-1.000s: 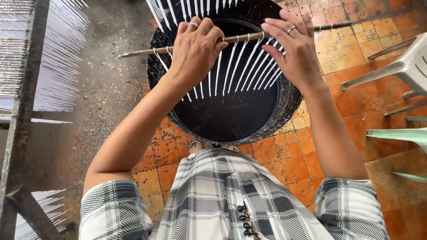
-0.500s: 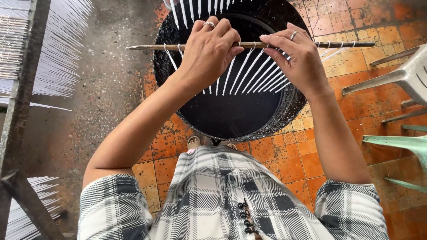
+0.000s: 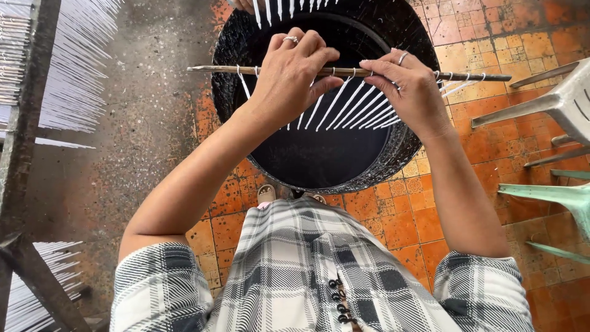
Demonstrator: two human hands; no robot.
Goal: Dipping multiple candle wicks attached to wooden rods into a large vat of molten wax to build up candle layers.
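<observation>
I hold a thin wooden stick level over a large round black vat filled with dark liquid. Several slim white candles hang from the stick by their wicks, fanning down toward the liquid. My left hand grips the stick near its middle. My right hand pinches the stick further right, its fingers among the candles. Both hands wear a ring. A second row of white candles shows at the vat's far rim.
Racks of hanging white candles on a dark frame fill the left side. Plastic chairs stand at the right. The floor is orange tile on the right and stained concrete on the left.
The stick has turned from tilted to level and moved a little nearer. My right hand has slid in along it, bunching the candles closer together.
</observation>
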